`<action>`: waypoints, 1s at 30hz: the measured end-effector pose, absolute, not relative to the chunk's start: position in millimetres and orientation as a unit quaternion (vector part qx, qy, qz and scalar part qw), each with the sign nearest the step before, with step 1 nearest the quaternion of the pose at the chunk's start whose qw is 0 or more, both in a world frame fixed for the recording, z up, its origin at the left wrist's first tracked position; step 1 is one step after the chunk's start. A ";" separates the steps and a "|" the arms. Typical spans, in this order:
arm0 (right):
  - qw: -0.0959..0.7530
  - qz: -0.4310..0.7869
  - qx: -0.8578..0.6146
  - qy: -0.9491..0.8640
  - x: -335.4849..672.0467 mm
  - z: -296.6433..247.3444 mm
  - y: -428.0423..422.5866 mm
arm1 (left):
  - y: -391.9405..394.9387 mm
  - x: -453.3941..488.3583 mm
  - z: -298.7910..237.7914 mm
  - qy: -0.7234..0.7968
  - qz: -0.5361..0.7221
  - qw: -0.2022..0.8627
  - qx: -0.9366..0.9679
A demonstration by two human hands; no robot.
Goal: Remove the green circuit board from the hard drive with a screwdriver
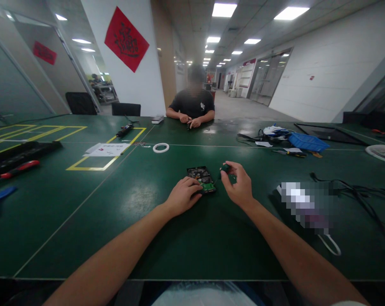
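Note:
A hard disk drive [197,172] lies on the green table in front of me, its underside circuit board [208,186] showing green at the near right corner. My left hand [184,193] grips the drive's near left side, with the fingers over its edge and top, hiding part of it. Just right of the drive, my right hand [238,182] is raised a little and pinches a small dark-handled screwdriver [224,168] between thumb and fingers. Its thin shaft seems to point down toward the drive's right side; whether the tip touches is too small to tell.
A white tape ring [161,148] and papers [108,149] within yellow tape lie ahead left. Red-handled pliers [20,168] are far left. A blue tray [308,142], cables [358,187] and a blurred-out pouch-like item [303,206] are right. A person [192,104] sits opposite.

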State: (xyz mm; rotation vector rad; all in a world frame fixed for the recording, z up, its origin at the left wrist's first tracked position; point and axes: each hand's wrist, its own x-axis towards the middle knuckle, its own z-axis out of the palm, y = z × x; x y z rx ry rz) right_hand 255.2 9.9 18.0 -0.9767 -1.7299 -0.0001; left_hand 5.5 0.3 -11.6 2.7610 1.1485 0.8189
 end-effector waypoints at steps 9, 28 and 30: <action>0.566 0.032 -0.419 -0.709 254.1 14.0 12.1 | 0.2 5.3 -10.8 0.370 0.262 0.021 0.891; 0.577 -0.029 -0.410 -0.706 255.3 17.4 11.1 | 1.5 4.8 -14.3 0.367 0.268 0.020 0.891; 0.573 -0.051 -0.411 -0.708 256.1 17.9 11.0 | 1.0 4.8 -13.5 0.368 0.267 0.020 0.891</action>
